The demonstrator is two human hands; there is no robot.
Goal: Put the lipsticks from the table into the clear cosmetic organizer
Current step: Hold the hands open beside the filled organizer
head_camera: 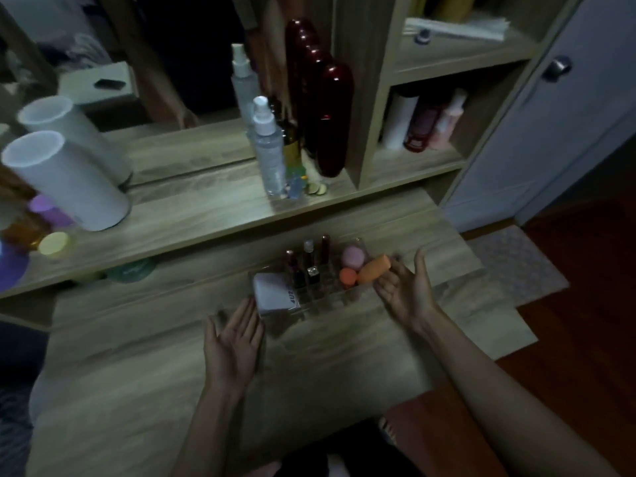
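The clear cosmetic organizer (330, 299) stands on the wooden table (155, 373), just beyond my hands. Several lipsticks (308, 261) stand upright in its slots, dark red and silver-capped. A white box (275, 294) fills its left part, and pink and orange sponges (352, 258) plus an orange tube (373, 268) lie at its right. My left hand (234, 342) is open, palm up, at the organizer's near left corner. My right hand (406, 289) is open, palm turned inward, at its right end. Neither hand holds anything.
A raised shelf (206, 215) behind the table carries a white cylinder (65, 180), spray bottles (268, 149), dark red bottles (332, 118) and small jars at the left. A mirror rises behind it. A cabinet with bottles stands at the right, and a rug lies on the floor.
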